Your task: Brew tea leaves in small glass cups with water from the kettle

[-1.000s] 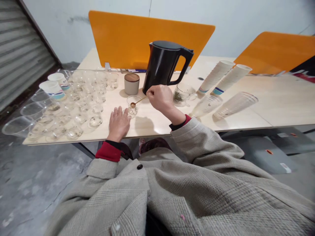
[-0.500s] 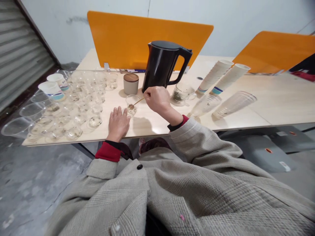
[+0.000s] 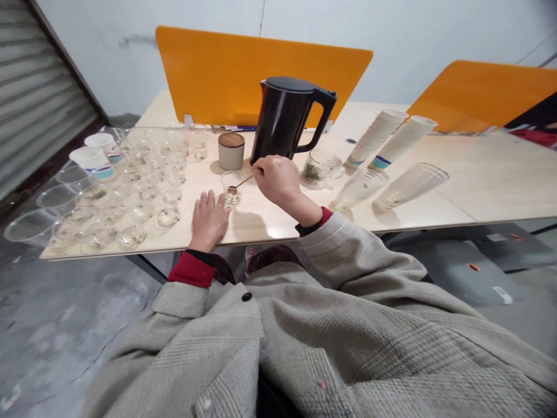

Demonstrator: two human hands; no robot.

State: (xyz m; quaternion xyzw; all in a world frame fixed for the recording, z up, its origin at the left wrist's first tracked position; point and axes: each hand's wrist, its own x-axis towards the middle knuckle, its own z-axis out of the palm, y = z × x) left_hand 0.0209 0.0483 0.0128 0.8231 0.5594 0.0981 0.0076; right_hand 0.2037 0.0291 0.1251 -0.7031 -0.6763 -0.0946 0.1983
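The right hand [image 3: 278,181] pinches the handle end of a spoon [image 3: 240,183], its bowl inside a small glass [image 3: 232,187] on the table [image 3: 456,174], long axis slanting down-left. The left hand [image 3: 210,219] lies flat and open beside the glass. A kettle [image 3: 287,119] and lidded jar [image 3: 231,151] stand just behind

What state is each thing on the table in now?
Thin gold spoon: pinched in right hand, bowl inside small clear glass cup.
Small clear glass cup: upright.
Left hand: open, flat on pale wooden table.
Black electric kettle: upright, lid shut.
Grey jar with wooden lid: closed.
Glass mug: upright, green leaves inside.
White paper cup stacks: lying on their sides.
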